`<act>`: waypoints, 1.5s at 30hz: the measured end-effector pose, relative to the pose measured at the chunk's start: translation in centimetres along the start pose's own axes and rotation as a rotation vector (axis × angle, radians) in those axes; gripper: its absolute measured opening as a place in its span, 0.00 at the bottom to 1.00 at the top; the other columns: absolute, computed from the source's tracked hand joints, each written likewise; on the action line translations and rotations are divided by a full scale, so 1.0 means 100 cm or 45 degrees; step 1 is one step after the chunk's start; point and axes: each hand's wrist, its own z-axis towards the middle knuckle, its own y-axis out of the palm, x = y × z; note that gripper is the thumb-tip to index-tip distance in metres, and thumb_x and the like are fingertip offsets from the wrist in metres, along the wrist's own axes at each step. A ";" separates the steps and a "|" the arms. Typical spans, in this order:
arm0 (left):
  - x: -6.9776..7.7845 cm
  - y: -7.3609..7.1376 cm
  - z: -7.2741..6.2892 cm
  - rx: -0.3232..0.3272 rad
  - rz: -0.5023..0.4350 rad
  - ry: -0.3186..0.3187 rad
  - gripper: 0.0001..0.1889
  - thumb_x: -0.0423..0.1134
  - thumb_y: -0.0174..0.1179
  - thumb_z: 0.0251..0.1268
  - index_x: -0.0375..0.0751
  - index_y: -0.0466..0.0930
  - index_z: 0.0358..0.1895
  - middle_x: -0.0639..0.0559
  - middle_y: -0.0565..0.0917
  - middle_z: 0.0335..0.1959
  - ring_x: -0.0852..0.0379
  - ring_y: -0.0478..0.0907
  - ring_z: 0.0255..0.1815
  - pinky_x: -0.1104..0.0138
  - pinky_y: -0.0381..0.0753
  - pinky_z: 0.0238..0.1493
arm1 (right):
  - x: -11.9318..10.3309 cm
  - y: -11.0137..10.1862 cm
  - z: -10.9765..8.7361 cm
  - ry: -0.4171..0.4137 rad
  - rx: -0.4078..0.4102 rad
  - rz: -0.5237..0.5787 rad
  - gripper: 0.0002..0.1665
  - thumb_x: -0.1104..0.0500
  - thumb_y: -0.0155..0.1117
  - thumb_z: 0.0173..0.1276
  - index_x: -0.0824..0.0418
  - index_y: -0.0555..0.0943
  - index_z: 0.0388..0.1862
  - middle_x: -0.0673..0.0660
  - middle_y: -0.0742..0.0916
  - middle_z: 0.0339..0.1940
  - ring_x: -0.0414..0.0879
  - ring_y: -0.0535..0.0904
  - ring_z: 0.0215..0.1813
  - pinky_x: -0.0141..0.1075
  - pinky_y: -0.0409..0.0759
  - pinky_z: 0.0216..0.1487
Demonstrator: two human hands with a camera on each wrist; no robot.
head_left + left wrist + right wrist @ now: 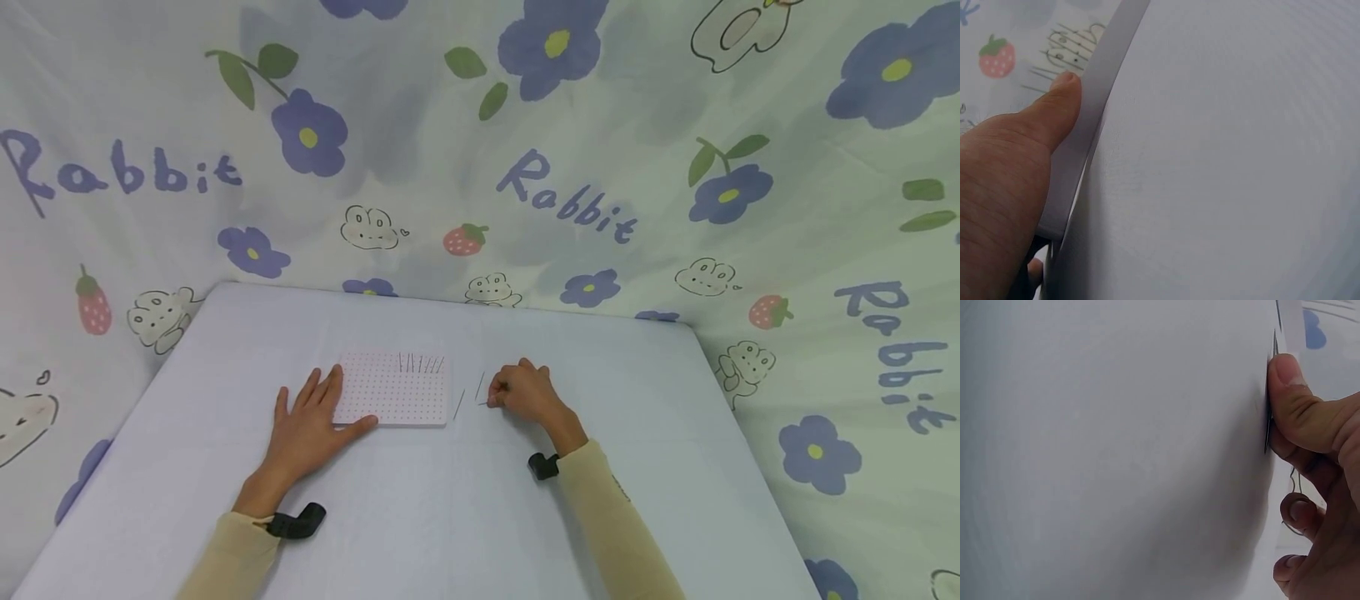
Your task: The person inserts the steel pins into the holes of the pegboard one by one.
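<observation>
A white board with a grid of small dots lies on the table, and several thin dark needles stand in a row along its far right part. My left hand rests at the board's left side, fingers spread and thumb on its near edge. In the left wrist view that thumb lies over the board's side. Right of the board, my right hand pinches a thin pointed needle between thumb and fingers, low over the table. Its other fingers are curled.
Two loose needles lie between the board and my right hand, one near needle and one farther needle. The white table runs back to a patterned cloth that hangs behind and on both sides.
</observation>
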 end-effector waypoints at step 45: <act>0.001 0.001 -0.001 -0.010 0.010 -0.009 0.59 0.76 0.55 0.59 0.32 0.49 0.80 0.33 0.57 0.79 0.33 0.48 0.80 0.32 0.34 0.73 | -0.062 0.006 0.029 -0.091 0.362 0.107 0.09 0.47 0.66 0.72 0.48 0.87 0.43 0.41 0.90 0.38 0.39 0.74 0.40 0.51 0.66 0.61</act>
